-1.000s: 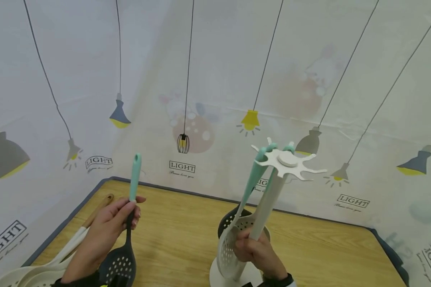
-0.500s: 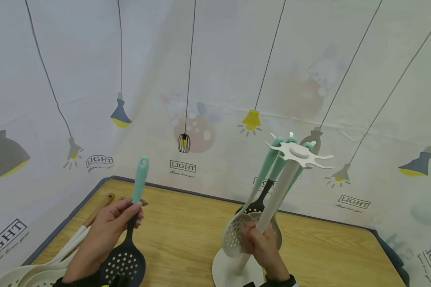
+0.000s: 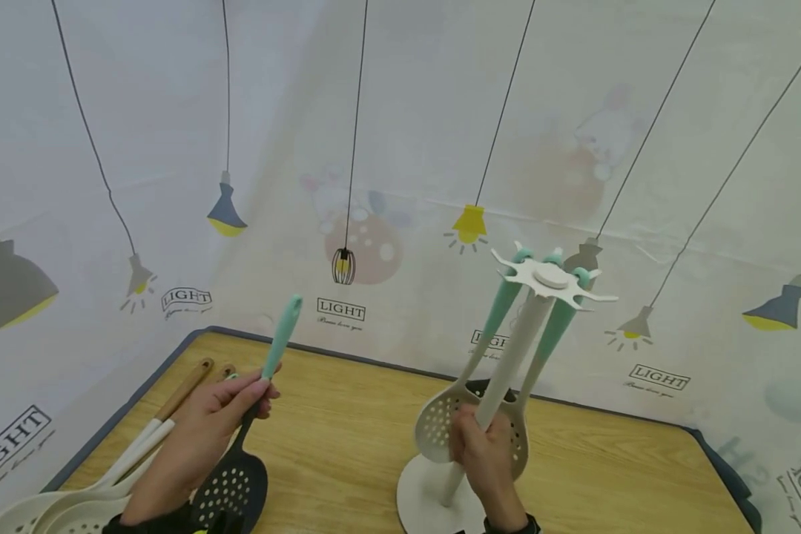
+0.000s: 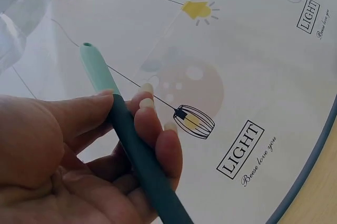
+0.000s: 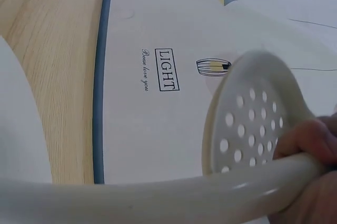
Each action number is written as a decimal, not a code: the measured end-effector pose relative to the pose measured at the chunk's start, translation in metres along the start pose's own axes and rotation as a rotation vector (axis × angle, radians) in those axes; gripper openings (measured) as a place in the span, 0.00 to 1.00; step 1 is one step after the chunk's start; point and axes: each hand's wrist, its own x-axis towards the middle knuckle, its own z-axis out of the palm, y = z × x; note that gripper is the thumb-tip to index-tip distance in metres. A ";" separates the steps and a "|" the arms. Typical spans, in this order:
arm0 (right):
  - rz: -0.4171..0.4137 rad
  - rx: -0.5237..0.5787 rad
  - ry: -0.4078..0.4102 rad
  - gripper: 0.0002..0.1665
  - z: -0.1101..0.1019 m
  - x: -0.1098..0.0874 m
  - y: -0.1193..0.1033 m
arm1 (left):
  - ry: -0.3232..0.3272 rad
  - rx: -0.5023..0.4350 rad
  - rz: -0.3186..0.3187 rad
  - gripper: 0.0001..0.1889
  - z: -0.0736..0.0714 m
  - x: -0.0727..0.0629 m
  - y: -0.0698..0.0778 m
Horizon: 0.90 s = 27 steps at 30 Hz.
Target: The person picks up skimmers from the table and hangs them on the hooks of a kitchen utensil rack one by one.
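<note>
My left hand (image 3: 203,426) pinches a black skimmer (image 3: 236,482) near where its mint grip meets the black shaft. Its perforated head hangs down, and the mint end points up and to the right. In the left wrist view, thumb and fingers close around the handle (image 4: 142,155). My right hand (image 3: 483,449) grips the post of a white utensil stand (image 3: 512,356), which leans right. From the star-shaped hook top (image 3: 547,276) hang a pale skimmer (image 3: 437,426) and another pale utensil (image 3: 521,437), both mint-handled. A black perforated utensil (image 3: 482,388) shows behind, mostly hidden by the post.
Pale utensils with wooden handles (image 3: 183,389) lie on the left of the wooden table (image 3: 347,415), partly behind my left forearm. The stand's round base (image 3: 417,500) is low in the middle. A printed lamp backdrop (image 3: 400,148) rises behind the table's dark edge.
The stand has shifted right and its hook top has turned, with the hung utensils swinging around the post. In my left hand, the skimmer's mint end has tipped to the right.
</note>
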 end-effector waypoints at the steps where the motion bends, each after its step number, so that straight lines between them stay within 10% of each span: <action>1: 0.018 -0.011 0.028 0.22 0.001 0.000 -0.001 | -0.002 -0.002 0.008 0.21 0.000 0.000 0.000; 27: 0.084 -0.111 0.170 0.20 0.008 -0.002 -0.001 | -0.101 0.009 0.000 0.22 0.022 0.000 0.004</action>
